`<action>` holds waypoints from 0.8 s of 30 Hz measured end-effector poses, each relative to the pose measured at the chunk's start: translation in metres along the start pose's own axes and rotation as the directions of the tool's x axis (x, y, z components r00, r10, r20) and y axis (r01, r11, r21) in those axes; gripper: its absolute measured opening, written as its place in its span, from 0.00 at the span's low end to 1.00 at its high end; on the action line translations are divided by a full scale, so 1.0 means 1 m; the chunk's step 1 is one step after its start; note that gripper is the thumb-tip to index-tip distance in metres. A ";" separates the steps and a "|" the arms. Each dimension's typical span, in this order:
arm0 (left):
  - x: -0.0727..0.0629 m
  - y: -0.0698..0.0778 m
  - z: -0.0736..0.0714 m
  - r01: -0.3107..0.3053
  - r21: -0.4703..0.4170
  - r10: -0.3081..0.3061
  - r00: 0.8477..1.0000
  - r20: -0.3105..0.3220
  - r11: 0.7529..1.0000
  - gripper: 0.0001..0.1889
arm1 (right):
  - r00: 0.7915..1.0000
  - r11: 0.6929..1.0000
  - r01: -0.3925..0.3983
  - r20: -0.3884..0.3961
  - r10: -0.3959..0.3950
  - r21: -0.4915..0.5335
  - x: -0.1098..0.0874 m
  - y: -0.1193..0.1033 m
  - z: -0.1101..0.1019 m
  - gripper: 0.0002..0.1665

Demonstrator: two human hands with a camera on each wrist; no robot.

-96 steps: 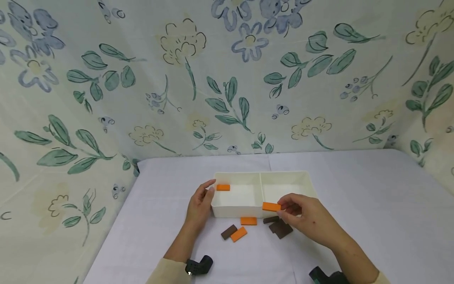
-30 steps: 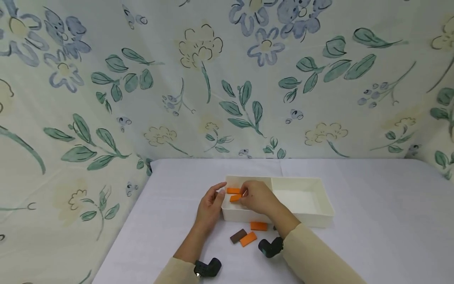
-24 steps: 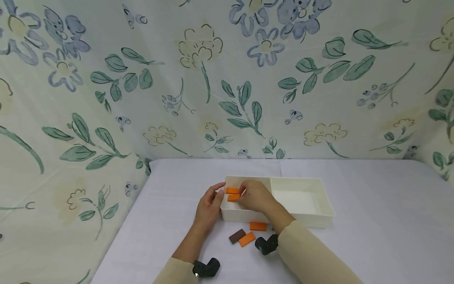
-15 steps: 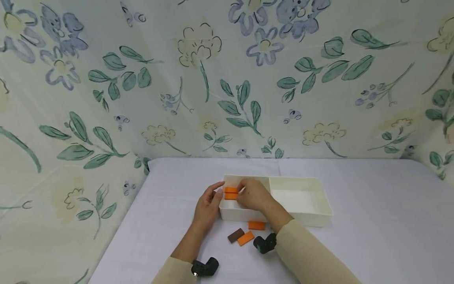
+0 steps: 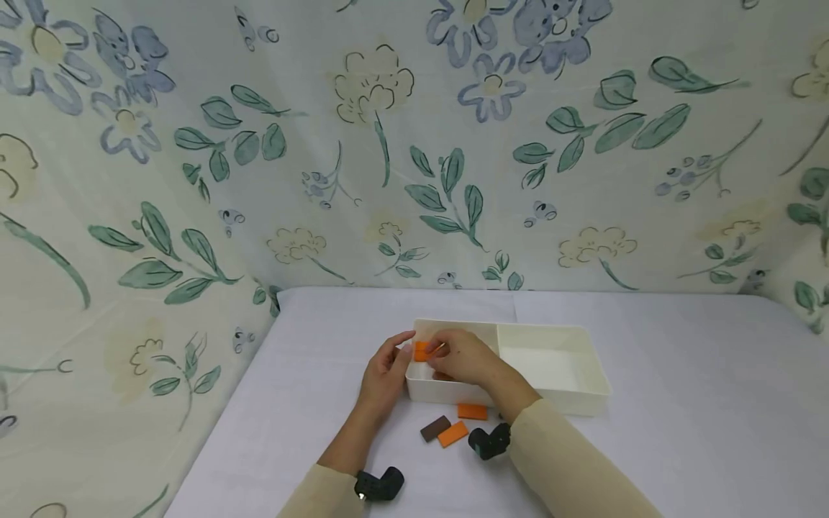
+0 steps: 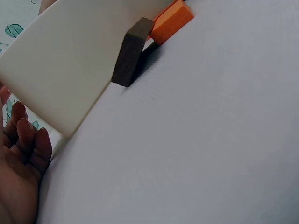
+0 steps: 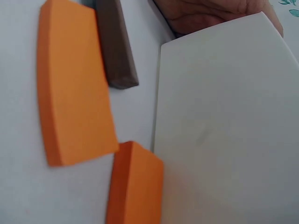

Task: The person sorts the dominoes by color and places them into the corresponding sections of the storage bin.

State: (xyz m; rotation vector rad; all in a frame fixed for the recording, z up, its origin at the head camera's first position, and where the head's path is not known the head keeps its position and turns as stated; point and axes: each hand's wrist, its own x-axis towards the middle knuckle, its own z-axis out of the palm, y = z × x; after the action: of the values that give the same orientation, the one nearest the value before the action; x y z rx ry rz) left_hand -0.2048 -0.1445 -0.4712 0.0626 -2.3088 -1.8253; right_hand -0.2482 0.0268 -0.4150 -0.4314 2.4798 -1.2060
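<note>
A white two-compartment box (image 5: 553,403) stands on the table. My left hand (image 5: 383,378) rests against its left end, thumb and index finger at the rim. In the left wrist view the other fingers are bent beside the box corner. My right hand (image 5: 469,357) reaches into the left compartment, bent fingers over two orange rectangular blocks (image 5: 419,351) lying side by side. The fingers partly cover these blocks, and whether they pinch one cannot be told. In front of the box lie an orange block (image 5: 473,411), another orange block (image 5: 453,434) and a dark brown block (image 5: 435,429).
The box's right compartment (image 5: 540,360) shows its bare floor. White cloth (image 5: 680,403) covers the table, and a floral curtain (image 5: 414,144) hangs behind and at the sides. The right forearm hides the area where more brown blocks were seen earlier.
The right hand carried an orange block from the box's front into the left compartment, beside the first one. Since half a second ago, its fingers have shifted over both blocks. The left hand stays at the box.
</note>
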 end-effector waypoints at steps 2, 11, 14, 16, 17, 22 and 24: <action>0.000 0.000 0.000 -0.009 -0.009 0.009 1.000 0.010 1.000 0.16 | 1.000 0.999 -0.001 0.007 0.001 0.045 0.000 0.001 -0.001 0.10; 0.002 0.000 -0.001 -0.018 0.000 0.018 1.000 0.002 1.000 0.16 | 0.972 0.976 0.159 -0.199 -0.128 0.151 -0.031 -0.015 -0.011 0.10; 0.003 0.001 -0.002 -0.021 0.002 0.021 1.000 -0.001 1.000 0.16 | 0.962 0.969 0.217 -0.197 -0.191 0.116 -0.055 -0.017 -0.012 0.09; 0.004 0.002 -0.002 -0.023 0.005 0.023 1.000 -0.002 1.000 0.16 | 0.960 0.969 0.233 -0.176 -0.216 0.083 -0.072 -0.015 -0.012 0.09; 0.004 0.002 -0.002 -0.023 0.010 0.023 1.000 -0.001 1.000 0.16 | 0.964 0.972 0.226 -0.160 -0.213 0.064 -0.080 -0.014 -0.012 0.09; 0.002 0.002 -0.003 -0.006 0.021 0.006 1.000 0.012 1.000 0.16 | 0.993 0.993 0.114 -0.031 -0.115 -0.038 -0.112 0.006 -0.009 0.14; 0.001 0.001 -0.002 0.002 0.025 -0.002 1.000 0.015 1.000 0.16 | 0.997 0.990 0.080 0.007 -0.080 -0.118 -0.119 0.015 -0.005 0.18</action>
State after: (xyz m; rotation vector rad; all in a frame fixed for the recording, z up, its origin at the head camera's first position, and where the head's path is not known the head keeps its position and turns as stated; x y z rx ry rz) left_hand -0.2054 -0.1466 -0.4692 0.0552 -2.3434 -1.8039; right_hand -0.1462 0.0887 -0.4029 -0.5685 2.5627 -1.0913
